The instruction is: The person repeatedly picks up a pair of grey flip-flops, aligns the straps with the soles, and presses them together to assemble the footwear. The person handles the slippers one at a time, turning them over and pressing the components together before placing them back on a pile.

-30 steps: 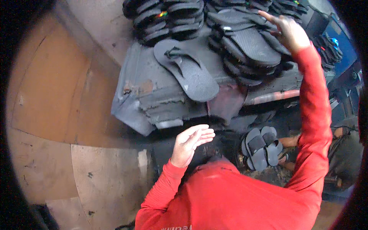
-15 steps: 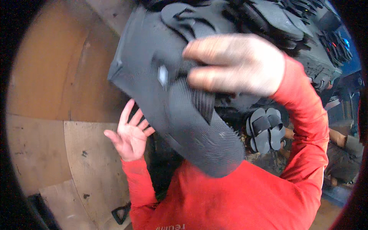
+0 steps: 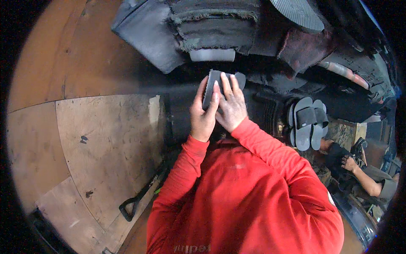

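Before my chest, my left hand (image 3: 202,118) and my right hand (image 3: 232,103) are both closed on a dark grey sandal (image 3: 215,77), seen foreshortened. Its left edge looks rough. The left hand grips it from the left with the thumb on the near face, while the right fingers lie across its face. Much of the sandal is hidden behind the fingers, including any strap. Just beyond it, a pale grey rounded bar (image 3: 212,55) shows below frayed dark cloth (image 3: 213,29).
Grey slide sandals (image 3: 303,122) sit in a stack to my right. Another sole (image 3: 300,15) lies at the upper right, above a reddish-brown cloth (image 3: 298,53). Wooden panels (image 3: 110,148) and a black handle (image 3: 131,208) are on the left. A co-worker's hand (image 3: 349,163) shows at the right.
The black sandal that my right hand held up close is lower and farther away. My left hand, open before, has closed on the sandal. The view has tilted down and away from the worktop.
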Action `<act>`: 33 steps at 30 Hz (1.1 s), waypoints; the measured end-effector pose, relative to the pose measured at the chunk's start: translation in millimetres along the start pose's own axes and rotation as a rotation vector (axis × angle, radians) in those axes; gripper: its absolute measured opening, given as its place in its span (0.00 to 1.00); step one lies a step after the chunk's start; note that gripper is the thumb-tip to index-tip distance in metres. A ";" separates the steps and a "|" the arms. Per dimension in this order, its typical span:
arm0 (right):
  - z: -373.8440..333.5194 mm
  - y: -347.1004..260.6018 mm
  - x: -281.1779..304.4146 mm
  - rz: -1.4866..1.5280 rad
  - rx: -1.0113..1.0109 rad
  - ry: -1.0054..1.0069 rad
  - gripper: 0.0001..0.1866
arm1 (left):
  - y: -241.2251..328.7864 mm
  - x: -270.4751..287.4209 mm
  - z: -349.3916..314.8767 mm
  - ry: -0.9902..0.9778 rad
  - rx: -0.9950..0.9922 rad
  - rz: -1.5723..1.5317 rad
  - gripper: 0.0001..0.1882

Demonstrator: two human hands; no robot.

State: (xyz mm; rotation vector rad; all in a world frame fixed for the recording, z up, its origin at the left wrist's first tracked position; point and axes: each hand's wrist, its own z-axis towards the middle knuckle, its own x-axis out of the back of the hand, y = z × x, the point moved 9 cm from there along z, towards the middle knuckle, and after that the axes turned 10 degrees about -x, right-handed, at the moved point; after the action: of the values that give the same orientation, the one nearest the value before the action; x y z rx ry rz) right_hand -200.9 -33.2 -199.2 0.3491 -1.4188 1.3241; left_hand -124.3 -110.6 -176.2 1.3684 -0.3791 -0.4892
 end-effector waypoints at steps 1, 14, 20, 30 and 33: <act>2.5 -0.2 -8.0 0.027 -0.002 0.035 0.43 | 2.9 -1.1 4.9 -0.039 -0.010 0.055 0.25; 25.5 -7.2 -0.6 0.258 0.081 0.179 0.34 | 21.3 0.2 44.6 -0.067 -0.051 0.598 0.20; 28.5 -9.5 -1.5 0.381 -0.001 0.001 0.40 | 28.3 1.6 46.1 -0.108 -0.111 0.672 0.21; 27.0 29.4 -24.0 0.134 -0.207 -0.490 0.38 | -24.9 -21.8 65.4 -0.178 0.180 0.604 0.15; 33.0 15.3 -6.2 0.179 -0.002 -0.276 0.44 | -17.6 -11.1 51.6 -0.068 0.154 0.525 0.15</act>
State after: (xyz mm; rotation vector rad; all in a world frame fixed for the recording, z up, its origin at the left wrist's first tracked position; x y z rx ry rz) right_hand -227.3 -58.5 -204.3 0.4235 -1.7137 1.4601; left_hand -162.8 -149.9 -184.6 1.3358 -0.8180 -0.0716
